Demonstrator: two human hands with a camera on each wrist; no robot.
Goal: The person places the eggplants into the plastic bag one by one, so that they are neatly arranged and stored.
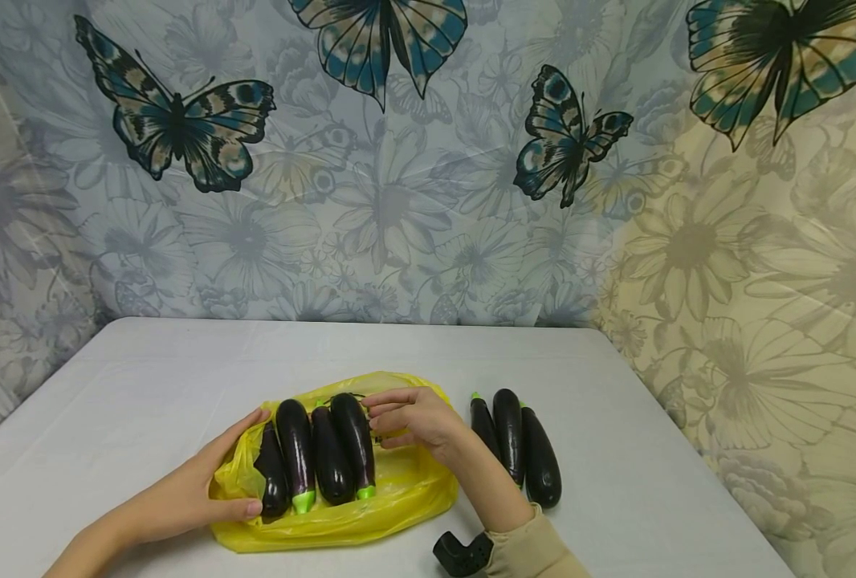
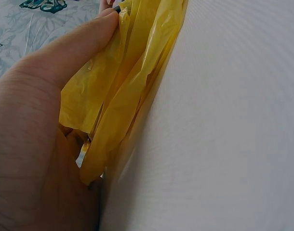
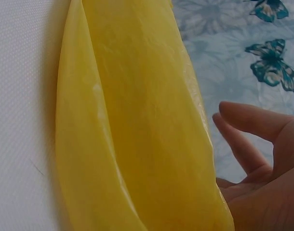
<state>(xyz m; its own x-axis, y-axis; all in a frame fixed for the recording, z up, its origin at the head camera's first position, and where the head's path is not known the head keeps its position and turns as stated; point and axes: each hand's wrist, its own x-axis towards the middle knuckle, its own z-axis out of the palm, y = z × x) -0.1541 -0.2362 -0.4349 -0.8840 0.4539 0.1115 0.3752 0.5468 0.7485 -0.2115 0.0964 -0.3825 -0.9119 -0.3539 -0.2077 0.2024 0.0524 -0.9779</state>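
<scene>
In the head view, a yellow plastic bag (image 1: 406, 514) lies spread on the table with several dark purple eggplants (image 1: 295, 449) side by side in it. Some have bright green stem ends toward the front. My left hand (image 1: 182, 494) holds the bag's left end, its thumb beside the leftmost eggplant (image 1: 275, 482) and its fingers along the back edge. Folded plastic (image 2: 123, 96) fills that grasp in the left wrist view. Over the bag's right part, my right hand (image 1: 417, 421) has loosely extended fingers, the tips right by the rightmost eggplant (image 1: 353, 441) inside.
Three more eggplants (image 1: 523, 441) lie on the white table (image 1: 637, 490) right of the bag, partly behind my right forearm. A black curved object (image 1: 462, 554) sits by the right sleeve (image 1: 536, 550). Butterfly-patterned cloth (image 1: 399, 241) hangs behind the table.
</scene>
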